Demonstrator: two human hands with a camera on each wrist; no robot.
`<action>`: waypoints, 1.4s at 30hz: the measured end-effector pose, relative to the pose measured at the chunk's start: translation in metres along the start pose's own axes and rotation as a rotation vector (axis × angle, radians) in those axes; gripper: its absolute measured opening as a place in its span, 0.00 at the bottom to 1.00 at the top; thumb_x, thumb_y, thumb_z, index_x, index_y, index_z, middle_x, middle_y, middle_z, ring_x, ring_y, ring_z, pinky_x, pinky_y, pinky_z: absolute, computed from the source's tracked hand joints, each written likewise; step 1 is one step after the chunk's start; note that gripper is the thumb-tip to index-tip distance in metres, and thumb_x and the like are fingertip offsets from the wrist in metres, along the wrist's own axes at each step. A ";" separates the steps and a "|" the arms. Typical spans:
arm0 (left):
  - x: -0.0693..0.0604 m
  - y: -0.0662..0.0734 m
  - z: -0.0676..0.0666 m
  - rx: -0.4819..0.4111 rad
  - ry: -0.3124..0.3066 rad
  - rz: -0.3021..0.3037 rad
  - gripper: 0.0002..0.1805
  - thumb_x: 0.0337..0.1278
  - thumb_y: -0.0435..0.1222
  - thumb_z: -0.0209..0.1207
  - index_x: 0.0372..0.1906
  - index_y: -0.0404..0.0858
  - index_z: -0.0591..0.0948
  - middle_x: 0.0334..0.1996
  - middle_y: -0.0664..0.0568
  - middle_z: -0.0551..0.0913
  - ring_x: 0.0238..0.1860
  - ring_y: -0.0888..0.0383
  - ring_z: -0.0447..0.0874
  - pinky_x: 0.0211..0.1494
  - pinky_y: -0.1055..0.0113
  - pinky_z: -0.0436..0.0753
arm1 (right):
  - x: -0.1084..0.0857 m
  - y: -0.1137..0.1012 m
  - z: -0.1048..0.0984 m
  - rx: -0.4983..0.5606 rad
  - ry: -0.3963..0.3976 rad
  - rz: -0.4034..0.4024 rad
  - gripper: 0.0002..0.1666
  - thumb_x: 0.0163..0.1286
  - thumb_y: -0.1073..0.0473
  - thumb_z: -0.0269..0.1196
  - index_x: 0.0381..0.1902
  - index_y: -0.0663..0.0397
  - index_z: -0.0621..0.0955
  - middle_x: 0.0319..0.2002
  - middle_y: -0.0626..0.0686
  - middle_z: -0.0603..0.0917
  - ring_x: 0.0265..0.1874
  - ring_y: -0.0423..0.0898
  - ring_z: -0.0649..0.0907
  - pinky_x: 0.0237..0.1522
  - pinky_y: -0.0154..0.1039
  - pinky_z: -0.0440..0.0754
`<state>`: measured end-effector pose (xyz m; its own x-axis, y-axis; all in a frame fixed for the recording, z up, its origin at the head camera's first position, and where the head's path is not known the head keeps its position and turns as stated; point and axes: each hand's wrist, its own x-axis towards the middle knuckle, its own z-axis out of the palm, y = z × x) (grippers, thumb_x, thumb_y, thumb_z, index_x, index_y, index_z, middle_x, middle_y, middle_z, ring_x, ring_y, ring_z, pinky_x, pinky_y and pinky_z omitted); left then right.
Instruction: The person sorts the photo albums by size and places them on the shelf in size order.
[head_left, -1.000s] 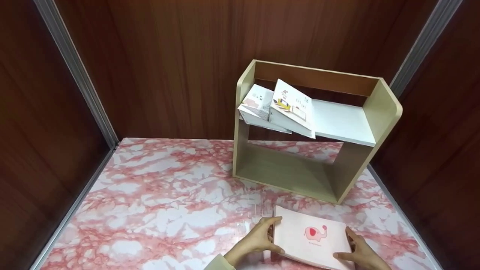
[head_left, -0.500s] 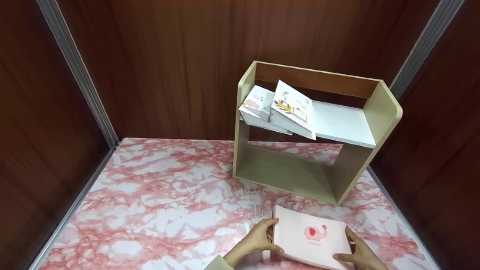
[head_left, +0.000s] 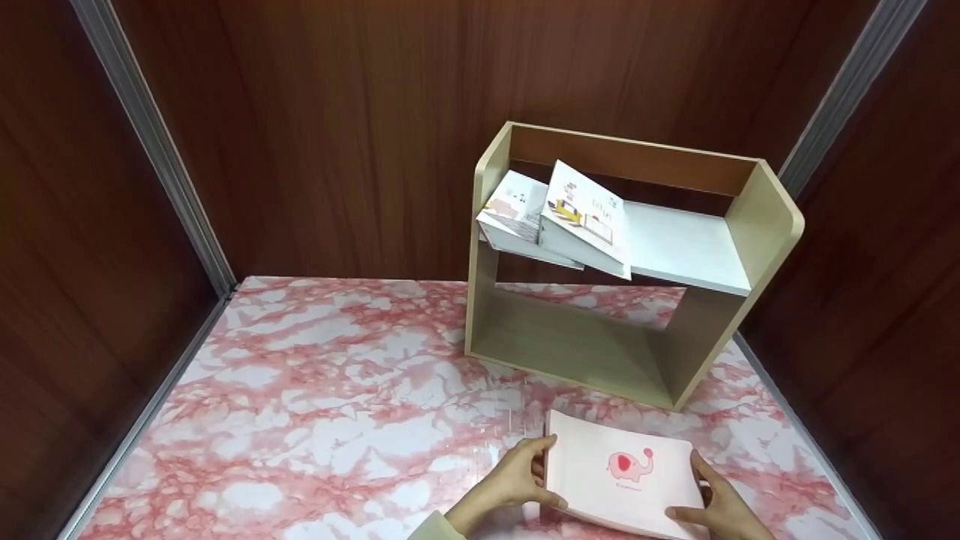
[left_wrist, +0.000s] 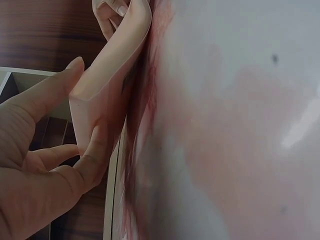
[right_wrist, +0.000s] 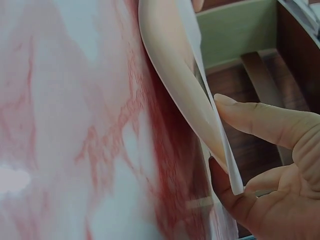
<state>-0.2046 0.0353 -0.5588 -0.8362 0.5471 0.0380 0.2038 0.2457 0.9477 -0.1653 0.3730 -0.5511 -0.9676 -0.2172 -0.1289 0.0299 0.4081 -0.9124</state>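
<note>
A pale pink notebook (head_left: 592, 472) with a red elephant on its cover is at the front right in the head view, its pages bowed. My left hand (head_left: 514, 476) grips its left end, thumb on the cover side and fingers beneath. The right end is held the same way by my right hand (head_left: 716, 502). In the left wrist view the notebook (left_wrist: 107, 65) looks thick and curved between thumb and fingers. The right wrist view shows its edge (right_wrist: 220, 145) pinched, the cover slightly parted from the pages. Whether it is one notebook or several stacked, I cannot tell.
A light wooden shelf unit (head_left: 679, 352) stands just behind the notebook. Its white upper board (head_left: 682, 236) carries a tilted white book (head_left: 517, 206) and another white book (head_left: 589, 214) leaning over it. Brown panels (head_left: 360, 135) enclose the pink marbled table (head_left: 315, 397).
Both hands keep their hold on the notebook, which has barely moved. The left thumb has shifted slightly toward the notebook's left edge.
</note>
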 end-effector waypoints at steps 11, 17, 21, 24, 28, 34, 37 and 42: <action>-0.001 -0.002 0.000 -0.017 -0.021 -0.003 0.53 0.28 0.31 0.74 0.68 0.35 0.60 0.59 0.45 0.65 0.39 0.60 0.72 0.43 0.75 0.80 | -0.002 0.001 0.001 -0.027 0.012 -0.019 0.64 0.52 0.69 0.69 0.66 0.78 0.34 0.64 0.82 0.42 0.44 0.60 0.77 0.38 0.27 0.77; -0.001 -0.003 -0.001 -0.040 -0.032 0.010 0.53 0.30 0.30 0.74 0.68 0.35 0.60 0.59 0.47 0.65 0.40 0.61 0.72 0.44 0.75 0.79 | -0.004 0.001 0.002 0.001 -0.018 0.009 0.65 0.52 0.68 0.69 0.67 0.75 0.32 0.66 0.80 0.36 0.49 0.61 0.75 0.40 0.28 0.78; 0.000 -0.004 -0.001 -0.034 -0.034 0.017 0.53 0.30 0.31 0.74 0.69 0.35 0.59 0.59 0.48 0.64 0.40 0.60 0.71 0.45 0.75 0.78 | -0.005 -0.001 0.004 -0.015 -0.011 0.002 0.66 0.51 0.69 0.69 0.67 0.74 0.32 0.66 0.78 0.31 0.57 0.68 0.66 0.43 0.27 0.77; 0.000 -0.003 -0.002 -0.017 -0.029 0.034 0.53 0.31 0.32 0.74 0.69 0.35 0.59 0.59 0.47 0.64 0.40 0.60 0.70 0.45 0.76 0.78 | -0.005 -0.004 0.005 -0.031 0.022 -0.001 0.66 0.50 0.71 0.70 0.67 0.75 0.33 0.66 0.78 0.31 0.60 0.71 0.58 0.44 0.24 0.75; 0.001 -0.002 -0.004 -0.011 -0.019 0.046 0.53 0.31 0.32 0.74 0.69 0.34 0.59 0.60 0.46 0.64 0.41 0.61 0.71 0.45 0.77 0.78 | -0.005 -0.008 0.006 -0.038 0.056 0.009 0.65 0.49 0.71 0.70 0.68 0.74 0.35 0.67 0.76 0.32 0.62 0.72 0.54 0.44 0.21 0.73; 0.002 -0.002 -0.007 -0.035 -0.011 0.048 0.53 0.31 0.31 0.74 0.69 0.33 0.59 0.60 0.44 0.63 0.41 0.61 0.72 0.45 0.76 0.78 | -0.003 -0.010 0.006 -0.015 0.060 0.003 0.65 0.49 0.72 0.70 0.68 0.74 0.36 0.68 0.74 0.32 0.63 0.71 0.52 0.44 0.19 0.71; 0.002 -0.003 -0.009 -0.034 -0.017 0.048 0.53 0.32 0.31 0.74 0.69 0.34 0.58 0.60 0.45 0.63 0.41 0.61 0.72 0.45 0.76 0.78 | -0.003 -0.009 0.007 -0.005 0.055 -0.002 0.64 0.49 0.72 0.70 0.68 0.73 0.36 0.68 0.74 0.31 0.63 0.71 0.52 0.44 0.20 0.72; 0.002 -0.004 -0.011 -0.037 -0.016 0.057 0.52 0.33 0.31 0.73 0.69 0.35 0.58 0.59 0.45 0.64 0.42 0.60 0.71 0.46 0.76 0.78 | -0.003 -0.008 0.010 0.020 0.065 -0.016 0.64 0.51 0.72 0.69 0.69 0.71 0.36 0.69 0.73 0.33 0.61 0.65 0.60 0.43 0.26 0.78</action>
<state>-0.2127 0.0266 -0.5586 -0.8154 0.5723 0.0870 0.2314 0.1845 0.9552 -0.1603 0.3616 -0.5471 -0.9822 -0.1656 -0.0891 0.0184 0.3867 -0.9220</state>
